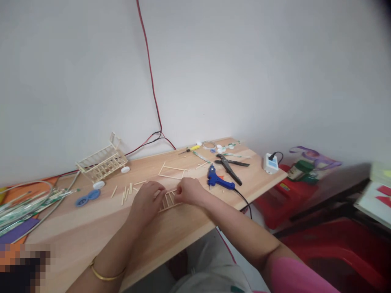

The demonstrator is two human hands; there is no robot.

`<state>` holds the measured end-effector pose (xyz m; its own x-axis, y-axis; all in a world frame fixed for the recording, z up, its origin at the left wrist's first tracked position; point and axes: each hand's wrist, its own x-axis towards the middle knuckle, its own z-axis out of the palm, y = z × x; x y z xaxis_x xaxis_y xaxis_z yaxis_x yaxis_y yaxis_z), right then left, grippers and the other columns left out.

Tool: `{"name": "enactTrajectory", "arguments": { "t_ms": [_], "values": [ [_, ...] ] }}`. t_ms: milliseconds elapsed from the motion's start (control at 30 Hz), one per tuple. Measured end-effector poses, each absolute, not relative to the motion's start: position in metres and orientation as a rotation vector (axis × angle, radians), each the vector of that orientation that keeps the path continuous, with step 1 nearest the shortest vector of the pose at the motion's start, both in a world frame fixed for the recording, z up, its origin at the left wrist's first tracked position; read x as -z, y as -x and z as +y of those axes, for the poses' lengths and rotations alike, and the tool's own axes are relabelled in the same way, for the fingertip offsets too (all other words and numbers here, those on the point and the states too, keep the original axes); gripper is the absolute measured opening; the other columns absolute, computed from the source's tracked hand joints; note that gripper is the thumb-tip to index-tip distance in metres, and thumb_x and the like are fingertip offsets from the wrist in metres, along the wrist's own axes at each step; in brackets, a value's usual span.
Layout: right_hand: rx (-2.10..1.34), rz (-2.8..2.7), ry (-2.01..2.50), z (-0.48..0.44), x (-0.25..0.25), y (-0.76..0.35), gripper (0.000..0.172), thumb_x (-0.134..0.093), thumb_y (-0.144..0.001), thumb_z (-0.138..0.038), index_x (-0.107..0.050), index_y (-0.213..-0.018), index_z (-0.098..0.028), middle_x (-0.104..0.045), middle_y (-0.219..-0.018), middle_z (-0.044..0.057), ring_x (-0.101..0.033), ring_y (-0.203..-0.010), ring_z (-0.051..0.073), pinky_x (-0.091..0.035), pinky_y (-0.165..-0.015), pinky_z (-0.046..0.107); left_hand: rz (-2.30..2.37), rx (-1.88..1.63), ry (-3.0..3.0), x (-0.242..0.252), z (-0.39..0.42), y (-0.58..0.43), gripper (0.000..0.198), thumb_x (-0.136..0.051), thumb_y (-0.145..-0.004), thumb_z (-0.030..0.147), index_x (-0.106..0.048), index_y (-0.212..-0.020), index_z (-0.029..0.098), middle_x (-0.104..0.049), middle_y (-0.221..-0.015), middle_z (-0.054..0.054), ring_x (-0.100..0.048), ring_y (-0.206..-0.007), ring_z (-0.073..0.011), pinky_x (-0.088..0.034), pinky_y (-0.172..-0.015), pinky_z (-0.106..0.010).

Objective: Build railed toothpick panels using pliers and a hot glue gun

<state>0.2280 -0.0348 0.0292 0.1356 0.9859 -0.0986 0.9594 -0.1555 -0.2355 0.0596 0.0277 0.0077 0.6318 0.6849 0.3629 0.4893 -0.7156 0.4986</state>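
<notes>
Stick ladder (pixel 169 201) flat on desk (pixel 91 228), mid front. Left hand (pixel 147 202) and right hand (pixel 188 191) both pinch its ends, fingers curled on it; hands hide most rungs. Glue gun (pixel 217 180) just right, pliers (pixel 229 166) beyond. No readable writing; lower-left corner pixelated.

We count two hands: left hand (pixel 146 201), right hand (pixel 187 190). One ladder-like stick frame (pixel 168 201) lies between them. At twelve o'clock, one open stick frame (pixel 171 171). At two o'clock: one blue glue gun (pixel 217 179), one pair of pliers (pixel 229 165). At ten o'clock: one stick cart (pixel 102 160), two white caps (pixel 98 185).
</notes>
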Motion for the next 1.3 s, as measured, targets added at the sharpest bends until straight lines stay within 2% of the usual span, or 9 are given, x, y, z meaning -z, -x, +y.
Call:
{"name": "enactTrajectory", "arguments": {
  "t_ms": [233, 500, 700, 867, 967, 1033, 1100, 1200, 1300],
  "values": [
    [-0.288, -1.931, 2.28, -0.043, -0.033, -0.233, 0.02, -0.057, -0.074, -0.031, -0.074, -0.08, -0.024, -0.072, -0.09, 0.006, -0.062, -0.086, 0.02, -0.039, -0.074, 0.029, 1.095, -0.953, -2.474, -0.001, 0.031, -0.06, 0.023, -0.043, -0.086, 0.026, -0.064, -0.086, 0.017, -0.067, -0.09, -0.01, -0.059, -0.09, -0.0251, -0.044, -0.084, -0.04],
    [-0.226, -1.971, 2.263, -0.034, -0.024, -0.217, 0.02, -0.061, -0.069, -0.028, -0.072, -0.076, -0.013, -0.068, -0.093, 0.017, -0.061, -0.092, 0.029, -0.038, -0.082, 0.04, 1.067, -0.865, -2.498, -0.003, 0.016, -0.065, 0.022, -0.046, -0.086, 0.023, -0.065, -0.076, 0.017, -0.065, -0.082, -0.009, -0.057, -0.086, -0.0238, -0.042, -0.083, -0.039],
    [-0.365, -1.938, 2.08, -0.036, -0.026, -0.229, 0.017, -0.057, -0.074, -0.024, -0.068, -0.065, -0.015, -0.065, -0.067, 0.005, -0.06, -0.068, 0.017, -0.04, -0.065, 0.025, 1.046, -0.867, -2.313, -0.011, 0.007, -0.062, 0.021, -0.048, -0.085, 0.024, -0.066, -0.077, 0.017, -0.065, -0.083, -0.008, -0.056, -0.087, -0.0221, -0.041, -0.082, -0.038],
    [-0.286, -1.857, 1.882, -0.058, -0.039, -0.222, 0.013, -0.056, -0.079, -0.022, -0.067, -0.074, -0.016, -0.062, -0.082, 0.003, -0.057, -0.082, 0.014, -0.04, -0.072, 0.022, 0.896, -0.779, -2.03, -0.02, -0.004, -0.066, 0.033, -0.044, -0.088, 0.039, -0.066, -0.078, 0.017, -0.065, -0.066, -0.002, -0.06, -0.063, -0.0164, -0.047, -0.061, -0.028],
    [-0.227, -1.841, 1.822, -0.075, -0.044, -0.22, 0.01, -0.059, -0.08, -0.023, -0.068, -0.078, -0.019, -0.061, -0.086, 0.002, -0.056, -0.089, 0.014, -0.039, -0.08, 0.024, 0.771, -0.708, -1.669, -0.025, -0.013, -0.075, 0.031, -0.052, -0.084, 0.043, -0.065, -0.084, 0.015, -0.069, -0.075, -0.004, -0.064, -0.069, -0.0157, -0.051, -0.067, -0.028],
    [-0.218, -1.915, 1.764, -0.086, -0.046, -0.232, 0.014, -0.059, -0.083, -0.026, -0.069, -0.092, -0.023, -0.061, -0.093, 0.002, -0.055, -0.093, 0.014, -0.038, -0.083, 0.024, 0.767, -0.676, -1.382, -0.03, -0.02, -0.08, 0.028, -0.062, -0.077, 0.044, -0.063, -0.079, 0.016, -0.068, -0.076, -0.002, -0.065, -0.071, -0.015, -0.053, -0.071, -0.03],
    [-0.174, -1.975, 1.832, -0.097, -0.046, -0.257, 0.028, -0.058, -0.084, -0.029, -0.063, -0.111, -0.026, -0.061, -0.105, 0.003, -0.054, -0.099, 0.015, -0.037, -0.087, 0.024, 0.797, -0.707, -1.252, -0.036, -0.026, -0.081, 0.03, -0.065, -0.076, 0.046, -0.059, -0.078, 0.017, -0.067, -0.078, -0.002, -0.065, -0.071, -0.0152, -0.053, -0.069, -0.03],
    [-0.062, -1.837, 2.148, -0.109, -0.039, -0.307, 0.046, -0.059, -0.08, -0.025, -0.052, -0.125, -0.016, -0.056, -0.116, 0.013, -0.051, -0.108, 0.024, -0.036, -0.091, 0.033, 0.813, -0.764, -1.238, -0.041, -0.038, -0.076, 0.03, -0.063, -0.078, 0.047, -0.056, -0.08, 0.018, -0.067, -0.079, -0.001, -0.065, -0.07, -0.0154, -0.054, -0.065, -0.03],
    [-0.054, -1.71, 2.304, -0.108, -0.024, -0.346, 0.045, -0.059, -0.073, -0.015, -0.055, -0.117, -0.01, -0.056, -0.112, 0.018, -0.052, -0.104, 0.029, -0.037, -0.087, 0.036, 0.831, -0.837, -1.2, -0.035, -0.051, -0.067, 0.027, -0.069, -0.075, 0.04, -0.058, -0.085, 0.018, -0.066, -0.078, 0.0, -0.064, -0.069, -0.0132, -0.054, -0.067, -0.028]
  ]
}}
